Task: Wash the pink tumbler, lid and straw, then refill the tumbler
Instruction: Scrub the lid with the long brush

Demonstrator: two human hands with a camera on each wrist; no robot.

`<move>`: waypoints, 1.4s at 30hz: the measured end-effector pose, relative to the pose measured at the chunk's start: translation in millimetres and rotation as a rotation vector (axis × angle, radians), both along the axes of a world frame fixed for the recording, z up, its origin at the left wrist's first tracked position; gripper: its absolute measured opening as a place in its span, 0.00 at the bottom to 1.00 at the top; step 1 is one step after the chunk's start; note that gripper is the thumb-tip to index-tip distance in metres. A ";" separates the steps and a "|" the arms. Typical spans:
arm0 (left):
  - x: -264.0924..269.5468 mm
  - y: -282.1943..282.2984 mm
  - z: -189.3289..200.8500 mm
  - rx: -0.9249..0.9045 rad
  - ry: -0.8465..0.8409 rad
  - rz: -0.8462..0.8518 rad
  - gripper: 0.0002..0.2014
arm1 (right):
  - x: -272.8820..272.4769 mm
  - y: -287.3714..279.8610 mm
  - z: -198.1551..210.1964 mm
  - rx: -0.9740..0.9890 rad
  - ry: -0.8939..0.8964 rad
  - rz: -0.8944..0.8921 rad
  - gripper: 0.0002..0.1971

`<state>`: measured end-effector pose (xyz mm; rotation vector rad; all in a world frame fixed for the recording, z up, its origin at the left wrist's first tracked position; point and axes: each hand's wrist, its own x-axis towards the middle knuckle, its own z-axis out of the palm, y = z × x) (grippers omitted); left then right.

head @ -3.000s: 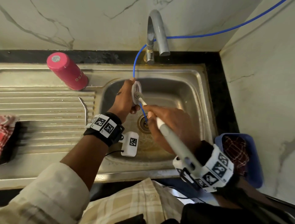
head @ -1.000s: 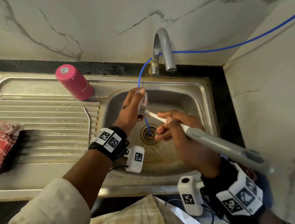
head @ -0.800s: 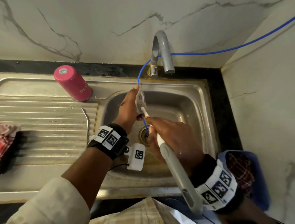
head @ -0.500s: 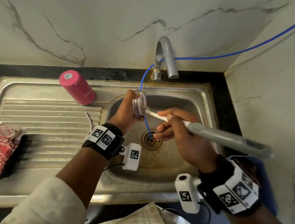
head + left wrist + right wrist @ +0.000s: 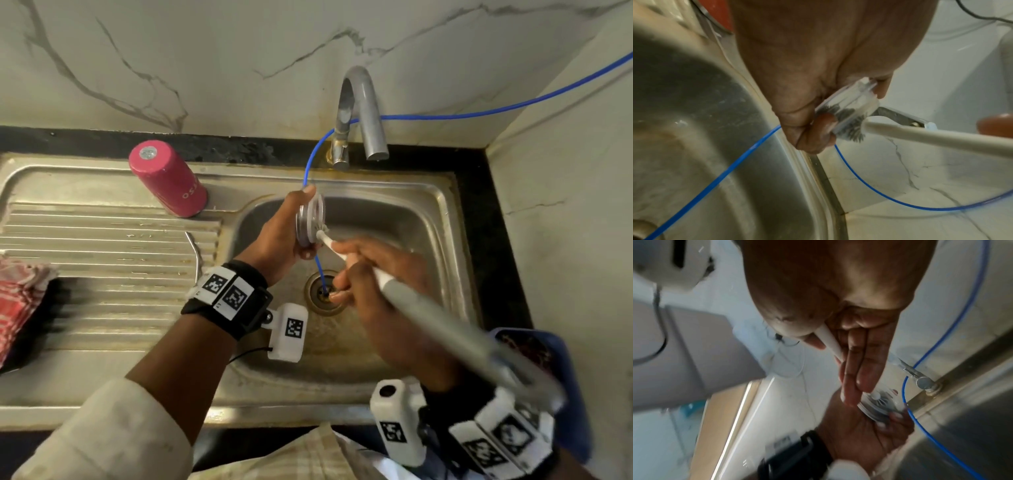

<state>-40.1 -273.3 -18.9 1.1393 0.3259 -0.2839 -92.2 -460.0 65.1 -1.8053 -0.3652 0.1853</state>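
Head view: left hand (image 5: 277, 236) fingers curled round clear lid (image 5: 310, 219), on edge over sink (image 5: 442, 192) basin. Right hand (image 5: 376, 274) clenched on bottle brush (image 5: 404, 291), bristles in lid; handle swung back toward wrist versus half a second ago — scrubbing strokes ongoing. Pink tumbler (image 5: 168, 183) inverted left of basin, straw (image 5: 195, 255) nearby on drainboard. Refill pending.

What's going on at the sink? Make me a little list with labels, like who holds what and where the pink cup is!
left hand: holds the clear lid over the sink
right hand: holds the brush, bristles against the lid
pink tumbler: upside down on the drainboard, left of the basin
straw: lies on the drainboard
tap: no water visible
blue hose: runs down into the drain
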 end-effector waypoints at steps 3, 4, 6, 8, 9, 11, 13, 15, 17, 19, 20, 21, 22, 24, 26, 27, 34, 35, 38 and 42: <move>-7.0 -5.8 -5.2 0.111 0.032 0.013 0.35 | 10.2 -9.8 6.3 0.038 0.328 -0.089 0.14; -8.7 -7.8 -5.6 0.151 0.033 0.020 0.37 | 13.3 -12.6 4.4 -0.002 0.292 -0.083 0.14; -8.9 -9.9 -7.1 0.168 0.085 0.054 0.39 | 19.3 -17.9 -6.2 -0.161 -0.018 -0.041 0.14; -6.0 -7.9 -5.8 0.115 0.168 0.079 0.39 | 22.3 -20.2 -17.6 -0.341 -0.304 0.095 0.16; -3.3 -4.7 -4.0 0.071 0.183 0.087 0.37 | 20.7 -18.4 -21.0 -0.430 -0.369 0.144 0.17; 2.7 4.0 -0.1 -0.044 0.171 0.094 0.28 | 14.0 -16.4 -26.7 -0.546 -0.467 0.167 0.17; 3.1 9.4 4.1 -0.158 0.157 0.103 0.19 | 3.2 -14.1 -34.7 -0.442 -0.420 0.147 0.16; -1.5 7.2 5.1 -0.162 0.126 0.117 0.17 | -8.0 -10.9 -36.4 -0.119 -0.168 0.083 0.14; -6.2 1.6 3.7 -0.129 0.094 0.141 0.21 | -15.4 -10.3 -30.1 0.092 0.023 0.007 0.14; -8.9 -5.2 4.3 -0.039 0.046 0.142 0.29 | -17.7 -11.7 -27.2 0.123 0.113 -0.013 0.15; -9.4 -7.5 4.8 0.031 0.023 0.128 0.33 | -16.6 -12.6 -28.1 0.108 0.123 -0.012 0.14; -10.0 -9.0 5.9 0.096 0.017 0.112 0.36 | -14.3 -14.1 -30.6 0.081 0.102 -0.012 0.15; -10.0 -9.2 5.5 0.148 0.028 0.107 0.37 | -10.6 -16.5 -34.1 0.040 0.053 -0.028 0.16; -9.7 -7.4 2.4 0.170 0.080 0.114 0.40 | -1.5 -22.5 -37.5 -0.038 -0.062 -0.103 0.19; -9.1 -4.4 0.2 0.098 0.108 0.105 0.40 | 5.9 -28.3 -33.8 -0.054 -0.163 -0.120 0.20; -8.5 -4.1 -0.2 0.055 0.097 0.082 0.37 | 7.8 -30.6 -32.8 -0.068 -0.207 -0.094 0.19; -14.3 -2.2 3.0 0.141 -0.091 0.051 0.25 | -11.0 -19.5 -28.6 0.070 0.020 0.003 0.12; -15.7 -1.1 2.6 0.188 -0.123 0.028 0.23 | -11.7 -18.0 -25.5 0.106 0.092 -0.019 0.13; -17.4 -5.0 1.1 0.280 -0.128 0.007 0.22 | -5.5 -21.0 -22.1 0.056 -0.003 -0.017 0.12; -14.9 -16.4 5.6 0.290 0.077 0.109 0.38 | -1.1 -25.0 -25.8 -0.208 -0.313 0.147 0.12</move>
